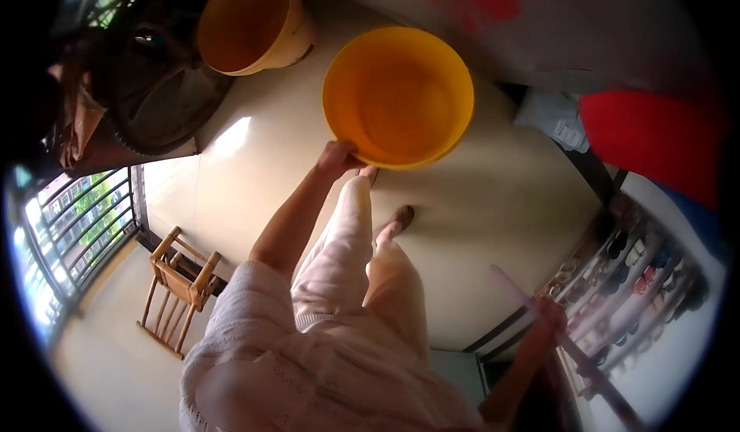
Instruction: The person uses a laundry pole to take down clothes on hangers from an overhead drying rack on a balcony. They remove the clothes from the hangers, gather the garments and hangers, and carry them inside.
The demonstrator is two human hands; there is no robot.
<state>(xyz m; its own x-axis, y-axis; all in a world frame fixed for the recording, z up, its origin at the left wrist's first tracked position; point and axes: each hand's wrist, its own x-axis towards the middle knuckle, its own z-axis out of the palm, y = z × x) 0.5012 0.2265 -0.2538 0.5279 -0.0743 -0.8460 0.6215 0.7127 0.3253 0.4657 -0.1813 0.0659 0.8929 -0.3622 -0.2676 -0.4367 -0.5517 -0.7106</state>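
Currently a yellow bucket [401, 89] hangs at the far middle of the scene, its mouth turned up toward the view and nothing seen inside it. The left hand [338, 158] is clamped on its near-left rim. Well apart from it, on the near right, the right hand [549, 318] is closed around a long, thin stick [583, 363], which slants from the middle of the scene down to the near right. Below the bucket are the person's legs, with a brown shoe [403, 215] on the pale floor [486, 208]. Just beyond the bucket to the left is a second, lighter bucket [299, 33]. Farther left are a barred window [89, 216] and, nearer, a wooden chair [181, 284]. On the right are a grey packet [551, 117], a red cloth [647, 139] and, nearer, racks of shoes [617, 293].
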